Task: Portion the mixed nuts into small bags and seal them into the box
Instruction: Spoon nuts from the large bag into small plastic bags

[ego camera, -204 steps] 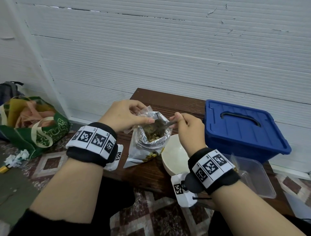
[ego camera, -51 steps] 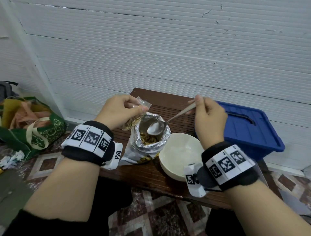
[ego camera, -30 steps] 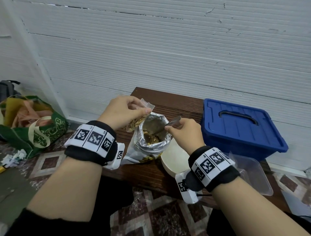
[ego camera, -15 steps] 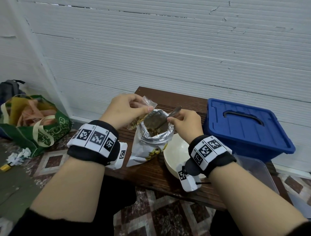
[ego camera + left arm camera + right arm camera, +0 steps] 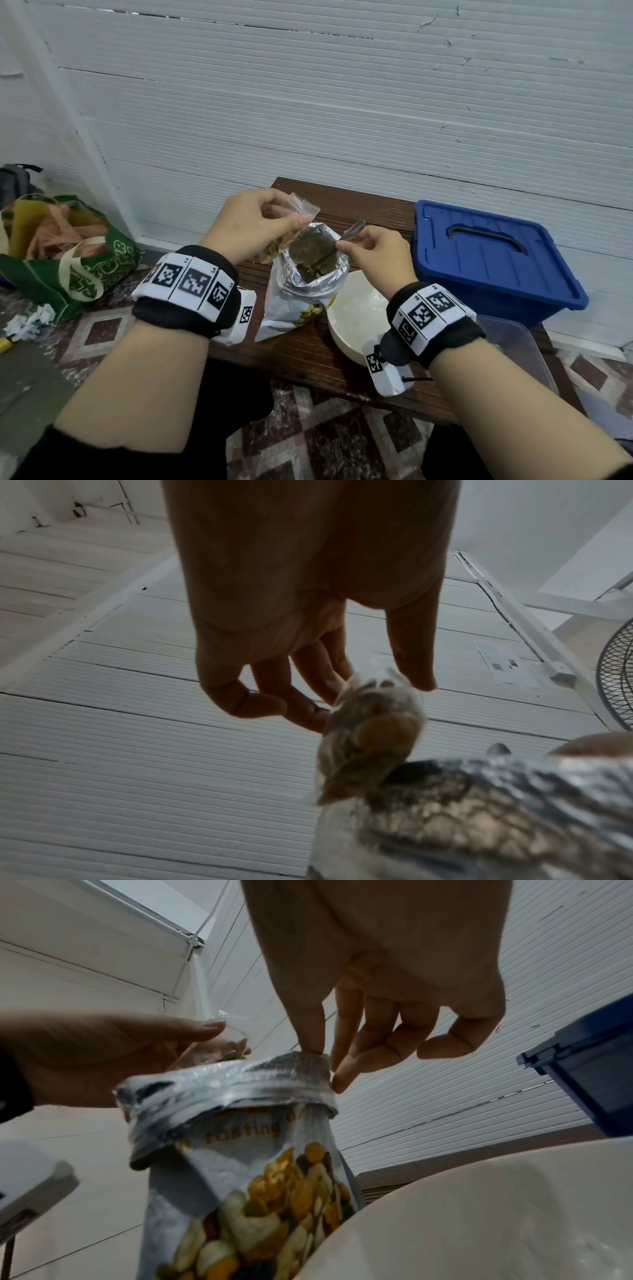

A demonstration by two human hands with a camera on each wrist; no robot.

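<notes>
A foil pouch of mixed nuts point(image 5: 301, 284) point(image 5: 240, 1164) stands open on the wooden bench point(image 5: 301, 349). My left hand point(image 5: 260, 222) point(image 5: 342, 696) pinches a small clear bag point(image 5: 291, 226) point(image 5: 369, 731), partly filled with nuts, just above the pouch's left rim. My right hand point(image 5: 363, 246) point(image 5: 329, 1058) pinches a metal spoon point(image 5: 349, 233) by its handle, with the bowl end dipped down inside the pouch and hidden. The blue box point(image 5: 493, 260) sits with its lid closed at the right.
A white bowl point(image 5: 356, 308) point(image 5: 479, 1204) stands right of the pouch, under my right wrist. A clear plastic tub point(image 5: 513, 349) lies at the bench's right front. A green shopping bag point(image 5: 68, 257) and paper scraps are on the tiled floor at left. A white panelled wall is behind.
1.7 s ago the spoon was raised by the small bag; since then my right hand has lowered it into the pouch and pushed it deeper. The left hand has kept hold of the small bag.
</notes>
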